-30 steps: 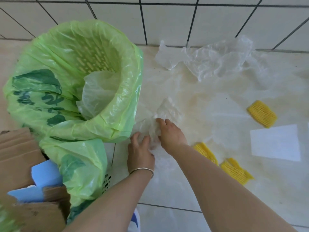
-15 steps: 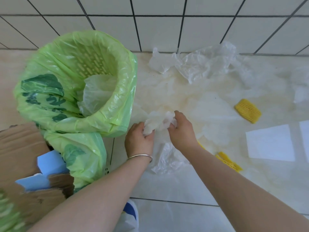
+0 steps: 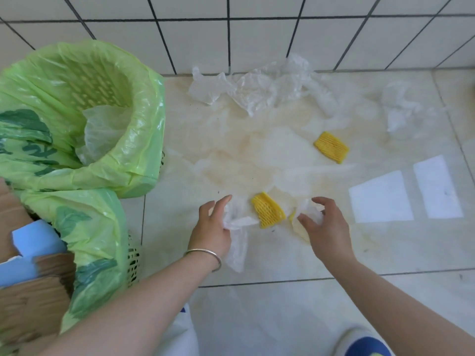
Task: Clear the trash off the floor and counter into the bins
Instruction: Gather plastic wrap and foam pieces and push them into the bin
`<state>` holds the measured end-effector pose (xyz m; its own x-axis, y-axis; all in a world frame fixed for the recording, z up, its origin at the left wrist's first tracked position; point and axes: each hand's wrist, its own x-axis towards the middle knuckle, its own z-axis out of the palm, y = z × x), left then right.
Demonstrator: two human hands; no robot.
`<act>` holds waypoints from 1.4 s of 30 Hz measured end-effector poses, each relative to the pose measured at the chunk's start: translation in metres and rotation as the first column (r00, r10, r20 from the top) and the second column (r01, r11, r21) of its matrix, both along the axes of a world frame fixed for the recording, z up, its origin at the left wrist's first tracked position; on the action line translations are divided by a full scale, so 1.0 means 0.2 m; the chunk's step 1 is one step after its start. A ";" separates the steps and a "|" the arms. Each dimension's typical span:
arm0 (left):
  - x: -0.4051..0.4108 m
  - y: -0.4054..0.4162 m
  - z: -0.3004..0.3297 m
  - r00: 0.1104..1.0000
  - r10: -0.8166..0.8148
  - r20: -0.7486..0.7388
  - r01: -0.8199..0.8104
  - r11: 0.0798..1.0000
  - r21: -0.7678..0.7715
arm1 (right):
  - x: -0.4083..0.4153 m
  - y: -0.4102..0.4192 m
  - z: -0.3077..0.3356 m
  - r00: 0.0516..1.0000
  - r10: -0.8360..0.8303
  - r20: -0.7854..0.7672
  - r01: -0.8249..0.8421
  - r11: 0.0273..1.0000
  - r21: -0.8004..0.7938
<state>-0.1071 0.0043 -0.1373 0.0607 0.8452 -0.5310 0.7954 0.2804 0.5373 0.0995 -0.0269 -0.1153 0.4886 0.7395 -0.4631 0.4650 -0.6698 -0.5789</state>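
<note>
- A blue and white shoe is showing at the bottom edge, on the pale floor tiles.
- At the near left, torn cardboard pieces with a light blue box are lying just beside the bins.
- The left hand, wearing a thin metal bracelet, is grasping a crumpled clear plastic film; the fingers are curling around it and one end of the film is hanging down to the floor.
- The right hand is pinching a second crumpled clear plastic piece between the thumb and the bent fingers.
- Between the two hands, a yellow foam net sleeve is lying on the floor, apart from both.
- A lower bin bag in green is standing at the left, and behind it the bin with a green liner is holding one clear plastic sheet inside.
- Farther right, another yellow foam net is lying alone.
- Near the wall, more clear plastic wrap is lying spread out, and one more crumpled clear bag is lying at the far right.
</note>
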 end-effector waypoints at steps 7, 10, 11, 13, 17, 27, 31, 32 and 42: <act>0.10 -0.06 -0.16 0.951 -0.137 -0.276 0.132 0.991 -0.038 | 0.01 -0.10 -0.24 0.971 0.127 0.204 -0.093 0.981 -0.169; 0.08 -0.06 -0.20 0.928 -0.169 -0.331 0.161 0.986 -0.054 | -0.01 -0.11 -0.30 0.962 0.150 0.228 -0.114 0.980 -0.163; 0.07 -0.07 -0.22 0.916 -0.209 -0.342 0.194 0.978 -0.076 | -0.02 -0.12 -0.31 0.957 0.172 0.234 -0.135 0.977 -0.166; 0.06 -0.08 -0.23 0.880 -0.297 -0.372 0.270 0.955 -0.122 | -0.02 -0.13 -0.33 0.946 0.214 0.244 -0.173 0.969 -0.178; 0.06 -0.07 -0.18 0.790 -0.409 -0.456 0.449 0.893 -0.022 | 0.02 -0.14 -0.31 0.964 0.182 0.194 -0.147 0.972 -0.183; 0.23 0.11 -0.08 0.960 -0.281 0.003 0.275 0.940 0.201 | -0.08 -0.06 -0.21 0.980 0.195 -0.038 -0.195 0.981 -0.002; 0.31 0.15 -0.16 0.983 -0.134 0.127 0.133 0.991 0.018 | -0.18 0.03 -0.24 0.982 0.057 -0.182 -0.070 0.995 -0.069; 0.33 0.16 -0.16 0.985 -0.108 0.136 0.112 0.994 -0.018 | -0.20 0.04 -0.24 0.971 0.006 -0.239 -0.026 0.996 -0.080; 0.37 0.25 0.00 0.881 0.331 0.338 -0.282 0.941 -0.187 | -0.30 0.28 -0.13 0.831 -0.127 -0.541 0.150 0.989 -0.002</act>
<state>-0.0337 0.0539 -0.1366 0.0172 0.7785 -0.6274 0.4172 0.5647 0.7121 0.0398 0.0289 -0.1416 0.2693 0.7058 -0.6552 -0.0234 -0.6754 -0.7371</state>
